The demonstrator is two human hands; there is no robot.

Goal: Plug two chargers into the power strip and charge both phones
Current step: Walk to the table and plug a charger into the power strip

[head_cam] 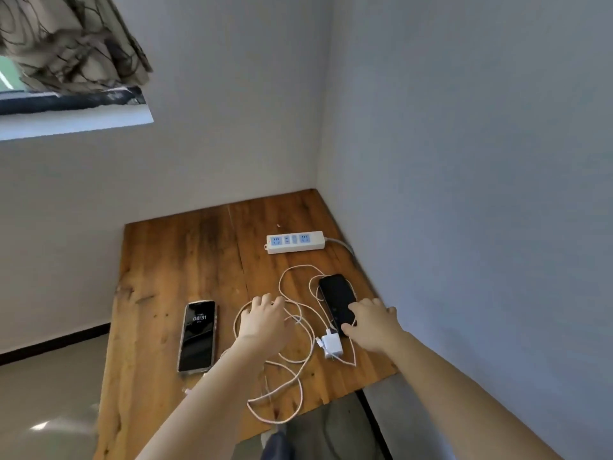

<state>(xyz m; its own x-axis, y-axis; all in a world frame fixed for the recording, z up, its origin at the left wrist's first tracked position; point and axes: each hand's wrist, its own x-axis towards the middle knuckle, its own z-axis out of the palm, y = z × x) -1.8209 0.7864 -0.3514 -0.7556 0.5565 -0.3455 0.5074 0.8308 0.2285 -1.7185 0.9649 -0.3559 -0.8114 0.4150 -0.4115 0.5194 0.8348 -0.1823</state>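
Left hand (pixel 265 322) lies loosely curled on the cables (pixel 300 330); right hand (pixel 373 327) rests spread on the black phone (pixel 336 298), gripping nothing.

Lit phone (pixel 197 336), lower left of centre on the wooden table (pixel 172 260): lock screen reads "08:31" in white digits; smaller lines above and below too small to read. No other legible text, label or brand anywhere.

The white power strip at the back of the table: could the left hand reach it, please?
Probably yes: the wooden table lies bare between the left hand and the white power strip, all sockets unoccupied.
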